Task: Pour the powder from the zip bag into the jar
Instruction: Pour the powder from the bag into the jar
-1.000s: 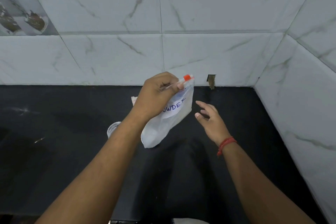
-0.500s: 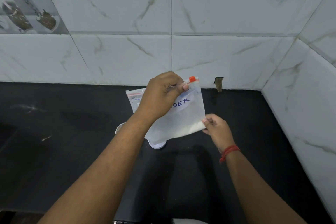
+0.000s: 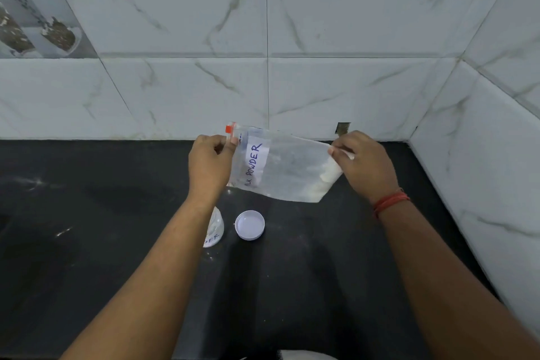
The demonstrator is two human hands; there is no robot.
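— Both hands are closed on the zip bag (image 3: 287, 168), it is seen: its zip end is pinched by the left hand (image 3: 211, 162), its bottom corner by the right hand (image 3: 363, 165).

— And how is the bag held?

— It is stretched sideways above the black counter (image 3: 87, 228), with the orange slider (image 3: 229, 128) at the upper left. White powder (image 3: 323, 181) is gathered at the right end.

— Where is the jar (image 3: 214, 228) found?

— On the counter below the left wrist, partly hidden by it. 1 white lid (image 3: 250, 225) is laid just beside it.
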